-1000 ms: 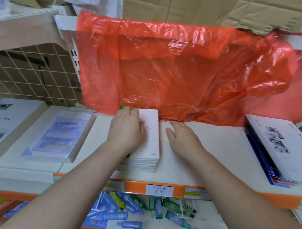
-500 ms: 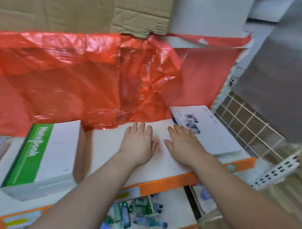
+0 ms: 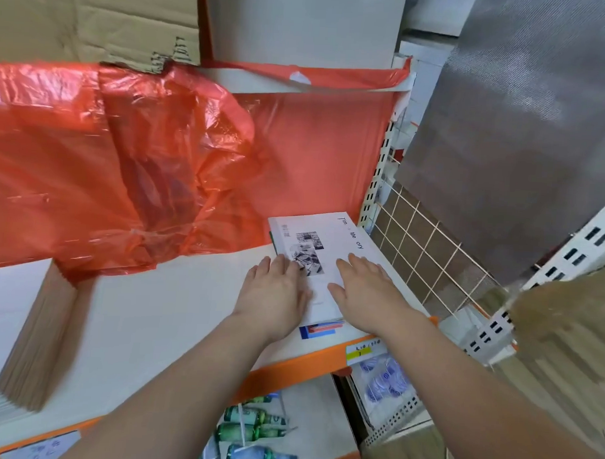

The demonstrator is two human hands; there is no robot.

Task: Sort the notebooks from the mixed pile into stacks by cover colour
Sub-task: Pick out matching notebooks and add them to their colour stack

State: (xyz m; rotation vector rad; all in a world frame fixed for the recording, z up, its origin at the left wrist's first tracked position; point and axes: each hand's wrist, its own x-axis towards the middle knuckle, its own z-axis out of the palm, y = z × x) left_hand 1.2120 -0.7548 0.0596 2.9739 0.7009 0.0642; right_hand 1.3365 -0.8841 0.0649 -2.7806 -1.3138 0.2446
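White-covered notebook (image 3: 331, 244), black-and-white photos, coloured edges beneath

Left hand (image 3: 274, 297), right hand (image 3: 371, 293), seemingly pressing notebook (image 3: 335, 240)

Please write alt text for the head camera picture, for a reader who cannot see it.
The left hand and right hand lie flat on a white notebook with black-and-white photos, top of a small pile at the right end of a shelf. A red plastic sheet hangs behind; a taller stack of notebooks stands at the left.
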